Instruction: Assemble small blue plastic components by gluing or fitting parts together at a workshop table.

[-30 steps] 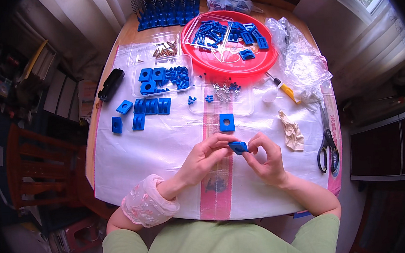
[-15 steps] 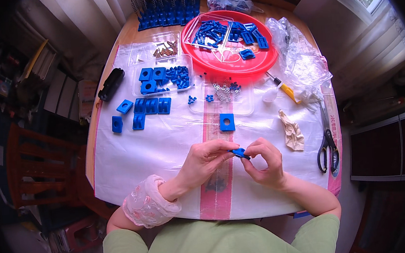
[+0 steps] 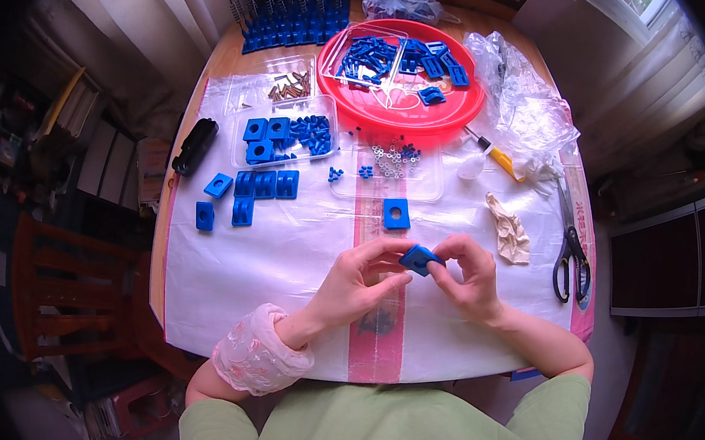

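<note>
Between the thumb and fingers of my right hand [image 3: 470, 280] is a small blue plastic block [image 3: 419, 259], tilted, its broad face partly showing. My left hand [image 3: 358, 282] is open beside it, thumb apart from the fingers, with the fingertips at the block's left edge; whether they touch it I cannot tell. Just beyond my hands a blue square block with a round hole [image 3: 396, 214] lies flat on the white sheet.
Several blue blocks [image 3: 264, 184] lie at left, near a clear tray [image 3: 234, 159] of blue parts. Farther back stand a red basin [image 3: 461, 117] and a clear box of brass-coloured pieces [image 3: 290, 85]. At right lie scissors [image 3: 571, 243], a yellow-handled tool [image 3: 505, 163] and a crumpled beige glove [image 3: 508, 230].
The block has turned so that more of its broad face shows. My left thumb has come off it and the left fingers have spread, while my right hand keeps its hold.
</note>
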Available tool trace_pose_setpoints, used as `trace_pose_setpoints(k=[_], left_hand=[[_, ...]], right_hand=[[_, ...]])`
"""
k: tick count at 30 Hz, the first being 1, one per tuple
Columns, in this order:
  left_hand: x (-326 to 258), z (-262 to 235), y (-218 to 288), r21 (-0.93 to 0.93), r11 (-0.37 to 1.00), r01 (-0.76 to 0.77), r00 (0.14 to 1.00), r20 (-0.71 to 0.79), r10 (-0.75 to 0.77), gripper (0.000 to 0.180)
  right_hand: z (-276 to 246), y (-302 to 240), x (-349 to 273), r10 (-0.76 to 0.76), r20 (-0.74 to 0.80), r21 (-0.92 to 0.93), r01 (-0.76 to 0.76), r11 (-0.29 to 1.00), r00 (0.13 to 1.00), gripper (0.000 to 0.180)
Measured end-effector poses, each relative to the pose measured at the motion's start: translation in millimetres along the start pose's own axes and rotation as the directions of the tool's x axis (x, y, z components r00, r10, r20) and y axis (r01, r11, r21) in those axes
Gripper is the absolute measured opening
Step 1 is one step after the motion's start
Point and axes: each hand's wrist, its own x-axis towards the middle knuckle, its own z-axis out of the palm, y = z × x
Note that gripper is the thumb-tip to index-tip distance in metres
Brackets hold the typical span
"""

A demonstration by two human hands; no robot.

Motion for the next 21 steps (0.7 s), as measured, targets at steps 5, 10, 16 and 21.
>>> trace_pose_setpoints(k=[5, 10, 16, 21], left_hand=[[3, -5, 1, -0.178, 0.979, 0.1, 0.994, 0.059, -0.09, 0.049], [5, -8, 1, -0.189, 0.968, 0.167, 0.983, 0.111, -0.148, 0.048], [3, -10, 1, -0.141, 0.968, 0.208, 0.973, 0.135, -0.189, 0.039], [2, -7, -5, -0.13, 0.979, 0.158, 0.984, 0.101, -0.145, 0.035]], right_hand=[[-5, -4, 2, 0.281, 0.086, 0.309, -0.294, 0.904, 0.956, 0.013], [-6, -4, 2, 0.324, 0.178, 0.381, -0.368, 0.848, 0.929, 0.012], [-4, -7, 2, 0.322, 0.235, 0.325, -0.386, 0.863, 0.917, 0.006], [-1, -1, 1, 0.144, 0.112, 0.057, -0.151, 0.987, 0.983, 0.01]])
